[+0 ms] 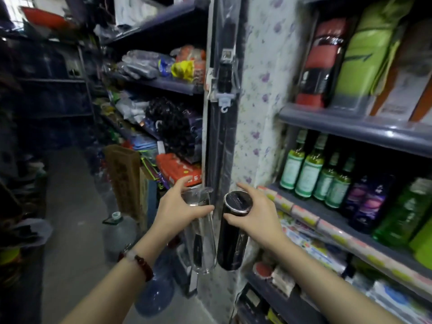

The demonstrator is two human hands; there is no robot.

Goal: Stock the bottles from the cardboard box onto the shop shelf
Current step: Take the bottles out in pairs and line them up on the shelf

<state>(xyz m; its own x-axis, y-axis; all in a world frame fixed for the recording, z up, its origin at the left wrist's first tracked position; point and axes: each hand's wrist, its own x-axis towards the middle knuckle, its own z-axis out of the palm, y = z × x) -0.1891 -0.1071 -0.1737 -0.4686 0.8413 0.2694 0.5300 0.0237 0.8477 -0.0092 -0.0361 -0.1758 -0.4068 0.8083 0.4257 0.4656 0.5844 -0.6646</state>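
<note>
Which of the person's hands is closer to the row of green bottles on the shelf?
Right. The right hand, holding the black bottle, is just left of the green bottles; the left hand, holding the clear bottle, is farther left.

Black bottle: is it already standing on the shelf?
No. The black bottle is in the air in front of the shelf, gripped near its cap by the right hand.

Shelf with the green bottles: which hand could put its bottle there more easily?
Probably the right hand. It holds the black bottle next to the shelf on the right. The left hand, holding the clear bottle, is farther over and would have to cross the right.
</note>
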